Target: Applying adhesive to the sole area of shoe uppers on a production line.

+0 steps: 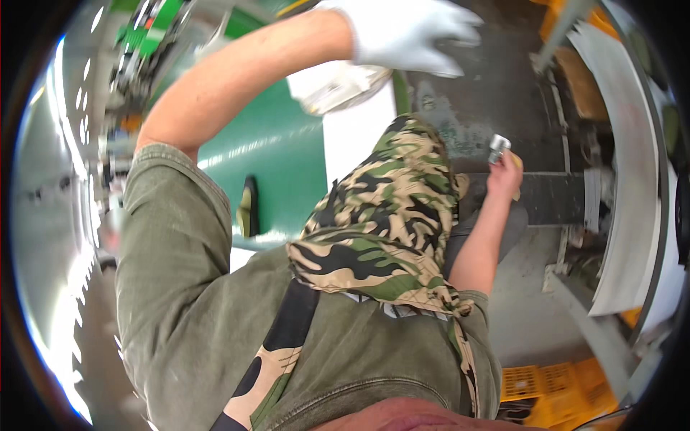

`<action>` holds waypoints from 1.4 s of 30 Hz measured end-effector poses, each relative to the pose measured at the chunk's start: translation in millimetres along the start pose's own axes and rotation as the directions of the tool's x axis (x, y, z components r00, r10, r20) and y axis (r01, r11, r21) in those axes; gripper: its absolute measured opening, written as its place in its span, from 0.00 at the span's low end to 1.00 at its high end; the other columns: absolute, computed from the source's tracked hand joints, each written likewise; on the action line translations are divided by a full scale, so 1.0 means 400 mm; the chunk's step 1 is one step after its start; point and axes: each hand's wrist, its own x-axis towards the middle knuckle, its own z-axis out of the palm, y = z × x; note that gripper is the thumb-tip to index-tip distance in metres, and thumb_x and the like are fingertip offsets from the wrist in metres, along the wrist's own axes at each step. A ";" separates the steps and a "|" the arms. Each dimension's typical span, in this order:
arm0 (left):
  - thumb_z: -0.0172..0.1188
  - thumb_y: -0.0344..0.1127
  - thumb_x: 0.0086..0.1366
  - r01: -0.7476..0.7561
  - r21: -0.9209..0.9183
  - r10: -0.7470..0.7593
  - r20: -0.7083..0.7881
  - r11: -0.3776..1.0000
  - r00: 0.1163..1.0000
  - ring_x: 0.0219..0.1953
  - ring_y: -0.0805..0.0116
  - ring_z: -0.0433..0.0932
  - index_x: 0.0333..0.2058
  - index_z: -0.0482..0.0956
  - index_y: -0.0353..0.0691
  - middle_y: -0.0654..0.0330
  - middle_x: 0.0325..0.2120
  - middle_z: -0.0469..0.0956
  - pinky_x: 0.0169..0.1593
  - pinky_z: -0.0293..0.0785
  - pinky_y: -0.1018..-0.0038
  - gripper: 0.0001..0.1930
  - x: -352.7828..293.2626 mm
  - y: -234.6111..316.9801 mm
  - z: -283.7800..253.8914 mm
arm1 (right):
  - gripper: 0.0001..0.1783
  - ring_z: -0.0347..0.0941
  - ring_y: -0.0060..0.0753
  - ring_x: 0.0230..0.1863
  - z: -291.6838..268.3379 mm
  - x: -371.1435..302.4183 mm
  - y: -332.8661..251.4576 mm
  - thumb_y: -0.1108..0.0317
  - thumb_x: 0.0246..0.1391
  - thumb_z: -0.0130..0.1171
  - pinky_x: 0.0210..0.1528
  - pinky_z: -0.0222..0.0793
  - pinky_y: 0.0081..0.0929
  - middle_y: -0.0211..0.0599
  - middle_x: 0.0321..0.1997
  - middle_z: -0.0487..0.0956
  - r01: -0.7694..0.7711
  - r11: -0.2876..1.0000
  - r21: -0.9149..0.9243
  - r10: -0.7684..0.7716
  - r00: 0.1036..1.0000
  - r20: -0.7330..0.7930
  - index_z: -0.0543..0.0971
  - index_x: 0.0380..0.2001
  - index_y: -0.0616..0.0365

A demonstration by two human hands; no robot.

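My left hand, in a white glove, reaches out over the far side with its fingers spread. Nothing shows between them. Dark, worn metal surface lies beneath its fingertips. To the right, my right hand looks bare and has its fingers closed on a small shiny metal piece, which sticks up past the fingertips. Its exact kind is too small to tell. A bit of yellow shows at the edge of that hand. Between my arms lies a camouflage apron over my lap.
A clear plastic bundle rests on a white strip beside the green floor. A dark shoe is at left. Yellow crates stand at lower right, below a grey frame and a pale curved panel.
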 end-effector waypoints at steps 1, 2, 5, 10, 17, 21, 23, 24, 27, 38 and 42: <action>0.65 0.45 0.58 0.136 0.033 -0.137 0.026 0.990 0.990 0.55 0.57 0.74 0.50 0.78 0.39 0.57 0.56 0.73 0.60 0.68 0.65 0.24 -0.186 -0.162 0.131 | 0.07 0.74 0.26 0.29 0.023 0.016 0.011 0.73 0.54 0.63 0.29 0.70 0.25 0.35 0.31 0.78 -0.052 0.998 -0.036 0.054 0.997 0.059 0.77 0.37 0.59; 0.65 0.51 0.54 0.415 0.156 -0.423 0.026 0.896 0.906 0.56 0.54 0.72 0.50 0.80 0.42 0.59 0.60 0.69 0.60 0.67 0.64 0.27 -0.381 -0.230 0.208 | 0.08 0.75 0.27 0.30 0.020 0.011 0.014 0.70 0.55 0.63 0.29 0.70 0.26 0.35 0.32 0.78 -0.087 0.994 -0.072 0.092 0.993 0.077 0.78 0.37 0.59; 0.61 0.70 0.47 0.900 0.148 -0.868 0.368 0.409 0.334 0.66 0.54 0.62 0.56 0.75 0.41 0.50 0.66 0.59 0.66 0.59 0.66 0.45 -0.908 -0.309 0.358 | 0.06 0.75 0.30 0.30 0.015 -0.004 0.028 0.67 0.57 0.61 0.32 0.71 0.32 0.33 0.31 0.78 -0.185 0.970 -0.158 0.179 0.982 -0.056 0.78 0.35 0.57; 0.67 0.70 0.41 0.974 0.172 -0.851 0.479 -0.148 -0.214 0.68 0.55 0.57 0.63 0.62 0.32 0.43 0.66 0.57 0.69 0.56 0.68 0.58 -1.605 -0.121 0.724 | 0.07 0.75 0.30 0.33 0.215 -0.010 0.046 0.70 0.54 0.62 0.33 0.71 0.31 0.33 0.33 0.78 -0.196 0.909 -0.367 0.214 0.977 0.009 0.78 0.36 0.58; 0.78 0.57 0.35 0.826 -0.119 -0.725 0.557 -0.551 -0.404 0.54 0.52 0.76 0.53 0.72 0.32 0.46 0.51 0.76 0.56 0.72 0.64 0.49 -1.684 0.086 0.936 | 0.10 0.73 0.22 0.29 0.655 0.019 0.217 0.76 0.45 0.66 0.30 0.69 0.22 0.29 0.30 0.78 0.195 0.630 -0.751 0.055 0.954 0.294 0.79 0.34 0.62; 0.77 0.58 0.37 0.814 0.141 -0.678 0.485 -0.563 -0.553 0.51 0.52 0.78 0.47 0.76 0.33 0.45 0.46 0.79 0.54 0.74 0.64 0.42 -1.656 0.037 0.923 | 0.12 0.77 0.26 0.31 0.799 0.072 0.319 0.66 0.42 0.68 0.38 0.72 0.26 0.35 0.32 0.81 0.565 0.067 -0.823 -0.005 0.825 0.565 0.82 0.31 0.59; 0.77 0.57 0.38 0.816 0.178 -0.664 0.499 -0.550 -0.556 0.51 0.52 0.78 0.47 0.77 0.34 0.46 0.46 0.79 0.54 0.74 0.64 0.41 -1.664 0.025 0.929 | 0.10 0.78 0.40 0.36 0.848 0.080 0.361 0.64 0.42 0.68 0.41 0.73 0.35 0.37 0.33 0.81 0.719 -0.228 -0.657 0.001 0.675 0.738 0.83 0.30 0.54; 0.77 0.55 0.38 0.811 0.235 -0.603 0.565 -0.536 -0.563 0.51 0.52 0.78 0.46 0.77 0.34 0.46 0.47 0.79 0.54 0.74 0.64 0.40 -1.671 0.019 0.934 | 0.09 0.77 0.43 0.39 0.870 0.076 0.380 0.64 0.41 0.67 0.42 0.73 0.38 0.36 0.33 0.81 0.756 -0.299 -0.582 0.035 0.618 0.785 0.83 0.29 0.52; 0.77 0.53 0.39 0.834 0.264 -0.562 0.636 -0.485 -0.528 0.52 0.52 0.78 0.46 0.78 0.35 0.47 0.47 0.79 0.54 0.75 0.64 0.38 -1.624 0.008 0.923 | 0.06 0.77 0.41 0.39 0.901 0.094 0.410 0.65 0.43 0.65 0.42 0.72 0.39 0.34 0.34 0.81 0.798 -0.462 -0.387 0.161 0.505 0.848 0.83 0.28 0.50; 0.76 0.46 0.40 0.978 0.154 -0.772 0.602 -0.142 -0.207 0.45 0.51 0.80 0.56 0.63 0.39 0.47 0.44 0.80 0.48 0.77 0.63 0.45 -1.318 0.108 0.904 | 0.06 0.74 0.38 0.40 0.917 0.100 0.465 0.70 0.41 0.60 0.42 0.67 0.41 0.30 0.32 0.80 0.840 -0.533 -0.101 0.388 0.349 0.853 0.83 0.26 0.48; 0.76 0.48 0.39 0.982 0.145 -0.752 0.632 -0.120 -0.185 0.46 0.52 0.80 0.54 0.67 0.37 0.47 0.45 0.79 0.50 0.77 0.65 0.44 -1.301 0.056 0.863 | 0.07 0.74 0.39 0.41 0.929 0.109 0.443 0.70 0.41 0.58 0.42 0.66 0.40 0.30 0.32 0.79 0.874 -0.485 -0.028 0.369 0.234 0.899 0.83 0.25 0.49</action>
